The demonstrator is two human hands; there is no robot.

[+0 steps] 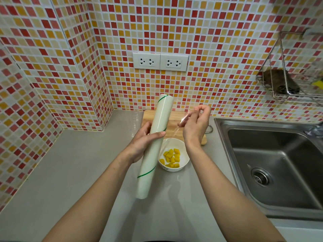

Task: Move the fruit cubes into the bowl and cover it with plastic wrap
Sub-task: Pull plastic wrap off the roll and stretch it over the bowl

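Note:
A white bowl (183, 165) stands on the grey counter and holds several yellow fruit cubes (172, 158). Above it I hold a long white roll of plastic wrap (157, 137) with green stripes, tilted upright. My left hand (143, 142) grips the roll around its middle. My right hand (197, 126) pinches the loose clear edge of the wrap (181, 124) just right of the roll, over the bowl's far rim. The roll hides the bowl's left side.
A wooden cutting board (176, 117) lies behind the bowl against the tiled wall. A steel sink (272, 163) fills the right side. A wire rack (286, 81) with a sponge hangs on the wall, and two sockets (160, 62) sit above the board.

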